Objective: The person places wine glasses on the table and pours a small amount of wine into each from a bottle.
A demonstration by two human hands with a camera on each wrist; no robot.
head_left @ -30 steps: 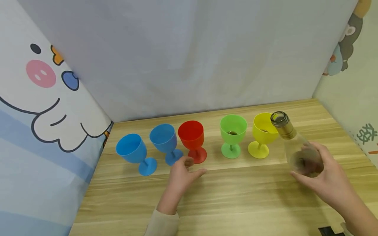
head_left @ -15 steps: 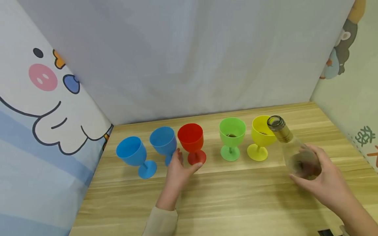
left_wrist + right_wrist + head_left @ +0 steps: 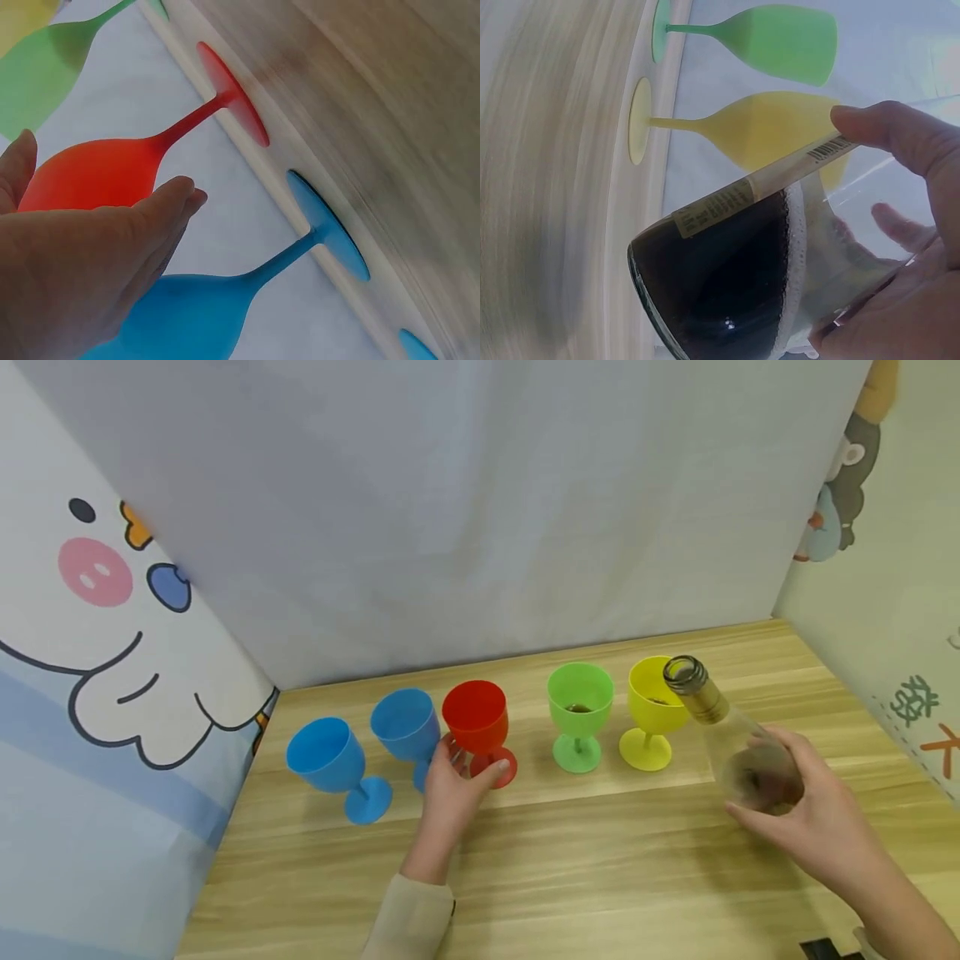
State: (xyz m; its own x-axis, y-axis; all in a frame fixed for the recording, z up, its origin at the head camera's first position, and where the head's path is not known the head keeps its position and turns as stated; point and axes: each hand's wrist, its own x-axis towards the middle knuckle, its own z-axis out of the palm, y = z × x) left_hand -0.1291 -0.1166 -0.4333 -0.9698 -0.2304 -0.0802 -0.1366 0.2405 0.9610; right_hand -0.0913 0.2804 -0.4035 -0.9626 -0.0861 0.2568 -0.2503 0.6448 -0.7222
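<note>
My left hand [image 3: 450,793] is at the red goblet [image 3: 476,718], its fingers reaching between that goblet and the nearer blue goblet [image 3: 407,727]. The thumb lies on the red goblet's other side. In the left wrist view the fingers look fairly straight beside the red bowl [image 3: 94,172]; whether they touch it I cannot tell. The red goblet stands upright on the table. My right hand [image 3: 832,818] grips a clear glass bottle [image 3: 731,739], tilted with its mouth to the left near the yellow goblet [image 3: 651,714]. Dark, foamy-edged liquid [image 3: 720,277] sits low in the bottle.
A green goblet [image 3: 580,702] stands between the red and yellow ones; dark liquid shows inside the green and yellow goblets. Another blue goblet [image 3: 325,756] stands at the far left. A pale backdrop [image 3: 450,527] rises behind the wooden table [image 3: 570,860]. A black object [image 3: 821,948] lies at the lower right.
My left hand has moved forward to the red goblet, its fingers passing between it and the blue one. The right hand still holds the tilted bottle. The head view has shifted slightly.
</note>
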